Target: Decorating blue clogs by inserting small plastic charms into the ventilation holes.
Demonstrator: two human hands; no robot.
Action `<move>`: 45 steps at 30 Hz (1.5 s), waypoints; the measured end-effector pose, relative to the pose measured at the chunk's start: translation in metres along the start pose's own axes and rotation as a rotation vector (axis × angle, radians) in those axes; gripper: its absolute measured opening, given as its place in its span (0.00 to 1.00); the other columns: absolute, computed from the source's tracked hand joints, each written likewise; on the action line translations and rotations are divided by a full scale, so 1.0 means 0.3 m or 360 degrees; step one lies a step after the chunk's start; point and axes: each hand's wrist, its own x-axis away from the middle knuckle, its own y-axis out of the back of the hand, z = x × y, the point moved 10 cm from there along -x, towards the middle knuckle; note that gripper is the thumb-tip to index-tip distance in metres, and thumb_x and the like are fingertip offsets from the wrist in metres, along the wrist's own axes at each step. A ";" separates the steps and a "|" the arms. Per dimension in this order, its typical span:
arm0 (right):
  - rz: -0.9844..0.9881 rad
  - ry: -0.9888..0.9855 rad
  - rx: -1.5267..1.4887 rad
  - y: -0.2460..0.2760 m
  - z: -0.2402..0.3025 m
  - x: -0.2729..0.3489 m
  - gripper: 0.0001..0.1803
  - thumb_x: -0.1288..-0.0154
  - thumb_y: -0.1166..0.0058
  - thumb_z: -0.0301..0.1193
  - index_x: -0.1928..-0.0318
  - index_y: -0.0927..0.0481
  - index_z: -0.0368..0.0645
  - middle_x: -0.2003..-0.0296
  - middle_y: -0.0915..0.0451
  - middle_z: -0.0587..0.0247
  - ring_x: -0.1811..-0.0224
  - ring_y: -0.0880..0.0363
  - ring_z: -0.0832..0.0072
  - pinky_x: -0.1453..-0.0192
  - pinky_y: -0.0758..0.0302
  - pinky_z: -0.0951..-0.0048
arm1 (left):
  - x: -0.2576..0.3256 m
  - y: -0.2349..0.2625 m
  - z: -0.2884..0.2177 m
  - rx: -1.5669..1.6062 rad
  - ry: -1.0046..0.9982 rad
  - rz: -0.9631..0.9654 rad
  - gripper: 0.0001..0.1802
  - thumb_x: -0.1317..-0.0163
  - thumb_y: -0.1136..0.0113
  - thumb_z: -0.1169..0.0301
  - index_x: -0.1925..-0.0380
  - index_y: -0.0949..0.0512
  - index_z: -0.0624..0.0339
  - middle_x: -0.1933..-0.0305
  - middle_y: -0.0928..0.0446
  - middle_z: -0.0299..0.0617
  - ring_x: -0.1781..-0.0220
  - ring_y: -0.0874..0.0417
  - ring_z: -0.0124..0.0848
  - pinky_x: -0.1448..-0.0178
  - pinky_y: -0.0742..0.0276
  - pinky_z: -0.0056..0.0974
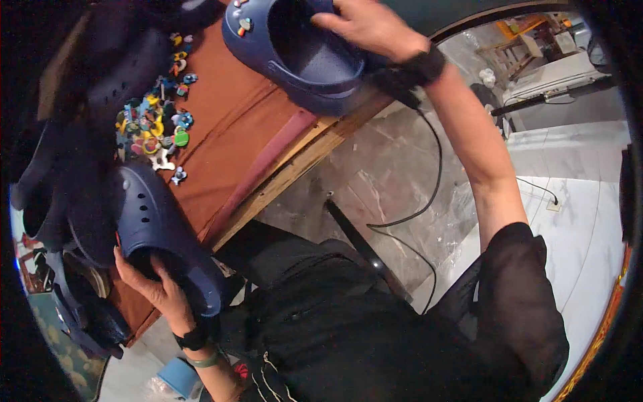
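Near the table's front left corner, my left hand is closed on the side of a navy blue foam clog, thumb inside the foot opening. Round vent holes show along its toe, with no charms on the part I see. A second navy clog sits at the far edge with its opening facing up. My right hand grips that clog's rim, thumb over the opening; its other fingers are partly out of sight. Small colourful charms are fixed on its toe. Between the clogs lies a heap of loose shoe charms.
More dark clogs are piled along the left of the brown-covered table. The table's wooden edge runs diagonally. A black cable hangs to the floor. A blue bin stands below at the left.
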 end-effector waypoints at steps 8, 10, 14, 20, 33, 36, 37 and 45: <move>0.0782 -0.0197 -0.1146 -0.015 0.040 0.724 0.09 0.34 0.45 0.31 0.66 0.22 0.38 0.72 0.22 0.61 0.70 0.24 0.72 0.64 0.28 0.70 | -0.034 0.058 0.044 -0.0171 0.0156 -0.0065 0.32 0.28 0.52 0.74 0.27 0.48 0.58 0.26 0.44 0.52 0.24 0.44 0.43 0.22 0.55 0.46; 0.0983 -0.0662 -0.1004 -0.277 -0.102 0.927 0.08 0.37 0.46 0.32 0.68 0.21 0.40 0.72 0.22 0.55 0.70 0.22 0.64 0.64 0.26 0.65 | -0.050 0.041 0.077 -0.0267 0.0202 -0.0065 0.33 0.30 0.50 0.72 0.27 0.48 0.59 0.26 0.44 0.53 0.25 0.44 0.45 0.22 0.54 0.47; 0.0997 -0.0765 -0.0434 -0.828 -0.292 1.407 0.10 0.41 0.48 0.33 0.64 0.18 0.43 0.66 0.18 0.51 0.61 0.18 0.56 0.60 0.24 0.57 | -0.103 0.148 0.088 -0.0324 0.0102 -0.0020 0.34 0.32 0.50 0.67 0.27 0.47 0.63 0.24 0.49 0.53 0.22 0.50 0.45 0.21 0.56 0.47; 0.1439 -0.0626 -0.0297 -1.377 -0.213 1.579 0.15 0.39 0.52 0.27 0.52 0.24 0.38 0.56 0.21 0.44 0.53 0.19 0.47 0.53 0.23 0.51 | -0.089 -0.403 -0.642 -0.0823 -0.0603 0.1288 0.54 0.53 0.27 0.60 0.29 0.45 0.62 0.23 0.53 0.62 0.21 0.55 0.57 0.22 0.60 0.55; 0.1805 -0.0884 -0.0445 -1.905 -0.209 1.565 0.32 0.29 0.55 0.33 0.26 0.44 0.54 0.24 0.53 0.52 0.31 0.33 0.51 0.35 0.29 0.48 | -0.031 -0.692 -0.526 -0.0667 -0.0460 0.1553 0.47 0.64 0.30 0.66 0.37 0.33 0.63 0.35 0.36 0.59 0.32 0.40 0.59 0.27 0.53 0.58; 0.1620 -0.0912 -0.0279 -2.089 -0.427 1.809 0.31 0.29 0.55 0.34 0.27 0.43 0.56 0.23 0.53 0.58 0.32 0.33 0.51 0.35 0.30 0.46 | -0.019 -0.753 -0.530 -0.0183 -0.0209 0.1652 0.42 0.64 0.29 0.66 0.41 0.27 0.60 0.38 0.31 0.55 0.33 0.37 0.55 0.28 0.51 0.55; 0.1682 -0.0844 -0.0182 -2.124 -0.450 1.846 0.31 0.29 0.55 0.34 0.27 0.43 0.58 0.23 0.53 0.61 0.32 0.33 0.51 0.34 0.30 0.46 | -0.014 -0.742 -0.529 -0.0215 -0.0241 0.1577 0.33 0.63 0.30 0.70 0.49 0.21 0.57 0.44 0.24 0.49 0.40 0.28 0.53 0.34 0.40 0.55; 0.1851 -0.0635 -0.0246 -2.134 -0.327 2.079 0.31 0.30 0.54 0.35 0.27 0.42 0.61 0.24 0.49 0.61 0.33 0.31 0.52 0.36 0.27 0.50 | 0.015 -0.645 -0.378 -0.0365 0.0601 0.1939 0.20 0.56 0.29 0.70 0.59 0.16 0.54 0.50 0.17 0.45 0.48 0.16 0.42 0.41 0.22 0.44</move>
